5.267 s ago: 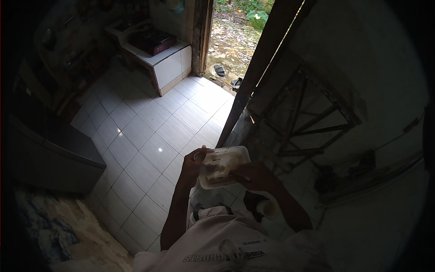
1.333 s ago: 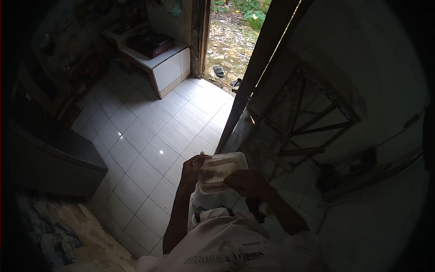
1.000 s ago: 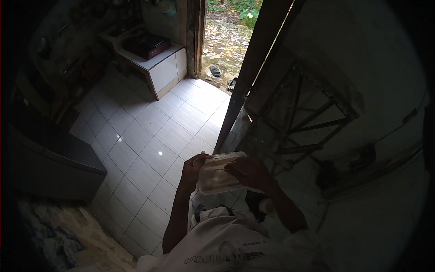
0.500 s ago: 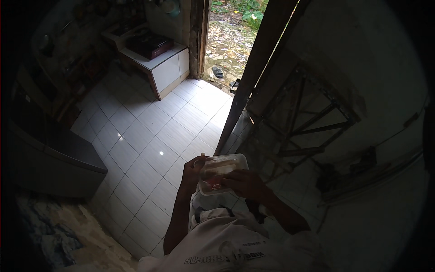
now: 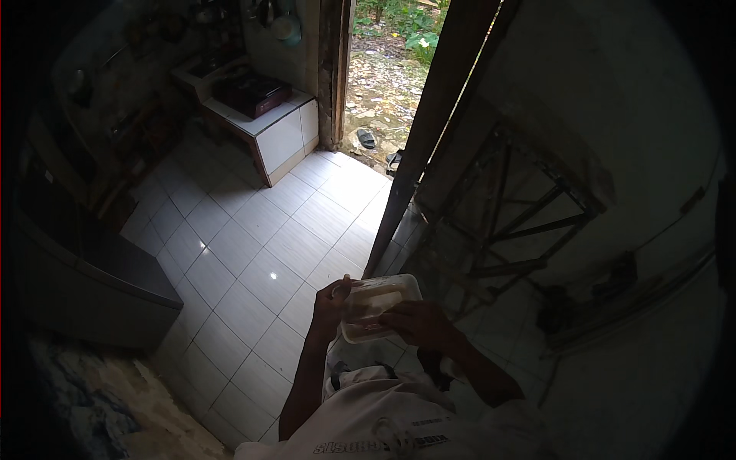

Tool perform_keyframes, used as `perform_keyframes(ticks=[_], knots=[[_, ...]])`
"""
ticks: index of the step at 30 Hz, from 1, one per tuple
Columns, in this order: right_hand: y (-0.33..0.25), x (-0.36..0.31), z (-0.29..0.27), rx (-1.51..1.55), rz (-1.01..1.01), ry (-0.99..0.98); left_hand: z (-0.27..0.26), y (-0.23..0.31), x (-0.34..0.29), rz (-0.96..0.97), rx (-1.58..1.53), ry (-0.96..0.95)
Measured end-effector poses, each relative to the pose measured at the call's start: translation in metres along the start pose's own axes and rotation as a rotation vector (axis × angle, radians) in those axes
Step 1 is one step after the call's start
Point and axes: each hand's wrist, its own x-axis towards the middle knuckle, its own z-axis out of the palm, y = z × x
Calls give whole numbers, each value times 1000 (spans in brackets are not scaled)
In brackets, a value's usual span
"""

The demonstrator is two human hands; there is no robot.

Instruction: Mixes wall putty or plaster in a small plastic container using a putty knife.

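Observation:
A shallow, translucent white plastic food container [image 5: 395,282] is in front of my waist, tilted slightly. My left hand [image 5: 330,305] is closed around its left side, with the thumb over the rim. Something reddish shows low inside the container, too dim to name. My right hand [image 5: 420,322] reaches over the container from the right, its fingers bent down into it. Whatever those fingers pinch or touch is hidden.
An open doorway with a dark wooden door [image 5: 429,115] is ahead, with sandals [image 5: 366,139] outside. A stove [image 5: 253,90] sits on the tiled counter [image 5: 280,146] to the left. A grey cabinet-like unit [image 5: 115,276] stands nearer left. A wooden frame [image 5: 529,215] leans at right.
The view has tilted up slightly, so the room sits a little lower in it. Both hands and the container appear slightly lower; the right fingers have shifted a little over the container.

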Motion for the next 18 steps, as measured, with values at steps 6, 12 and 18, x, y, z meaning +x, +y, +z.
perform_keyframes(ticks=[6,12,18], knots=[[0,6,-7,145,105,-16,-9,-5,5,3,11,20],[14,30,-14,152,188,84,-2,8,1,-3,10,-14],[16,37,-4,-14,85,7,-2,12,-4,26,-15,-22]])
